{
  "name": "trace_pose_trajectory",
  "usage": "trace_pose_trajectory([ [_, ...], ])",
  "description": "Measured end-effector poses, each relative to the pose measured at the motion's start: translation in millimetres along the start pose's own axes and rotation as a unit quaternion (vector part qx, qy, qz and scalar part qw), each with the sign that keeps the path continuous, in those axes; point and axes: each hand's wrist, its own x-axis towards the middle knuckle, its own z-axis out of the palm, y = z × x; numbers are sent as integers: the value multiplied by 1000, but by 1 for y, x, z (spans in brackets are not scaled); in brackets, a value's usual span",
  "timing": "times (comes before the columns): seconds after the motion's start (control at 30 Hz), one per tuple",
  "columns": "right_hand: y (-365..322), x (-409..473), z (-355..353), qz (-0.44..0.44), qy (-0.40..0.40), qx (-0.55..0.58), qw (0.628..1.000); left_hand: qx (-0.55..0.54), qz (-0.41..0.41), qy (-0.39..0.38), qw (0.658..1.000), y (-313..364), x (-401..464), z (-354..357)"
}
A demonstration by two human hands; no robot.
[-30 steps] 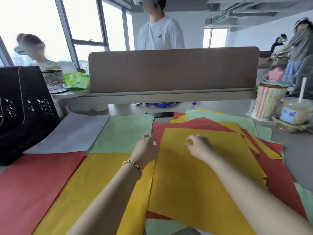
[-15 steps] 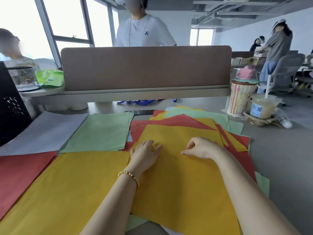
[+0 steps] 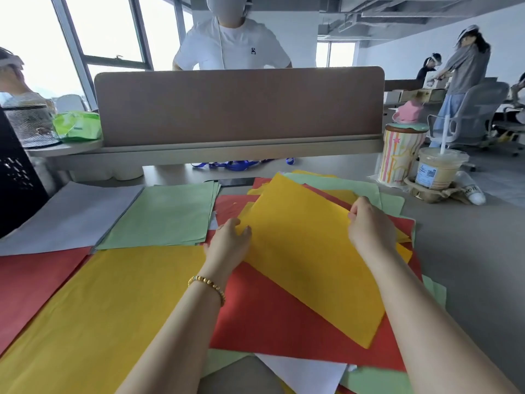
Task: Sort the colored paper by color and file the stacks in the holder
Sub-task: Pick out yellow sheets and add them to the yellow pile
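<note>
The grey desk (image 3: 468, 251) carries everything; past the fingertips stands the brown divider panel (image 3: 238, 106). Left of the left hand's fingers lie the sorted stacks: yellow stack (image 3: 108, 314) nearest, red stack (image 3: 31, 285) beyond it, green stack (image 3: 167, 214) and grey stack (image 3: 71, 214) farther out, with the black file holder (image 3: 14, 177) at the far left edge. Under both hands spreads the mixed pile, a red sheet (image 3: 272, 319) showing on top. The yellow sheet (image 3: 306, 251) lies tilted between the fingers: the right hand (image 3: 369, 226) pinches its right edge with curled fingers, while the left hand (image 3: 230, 243) rests loosely spread fingers on its left edge.
</note>
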Motion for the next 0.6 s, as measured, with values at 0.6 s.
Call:
trace_pose_trajectory([
  [0.6, 14, 8, 27, 25, -120, -18, 992, -561, -262, 43, 784, 35, -11, 0],
])
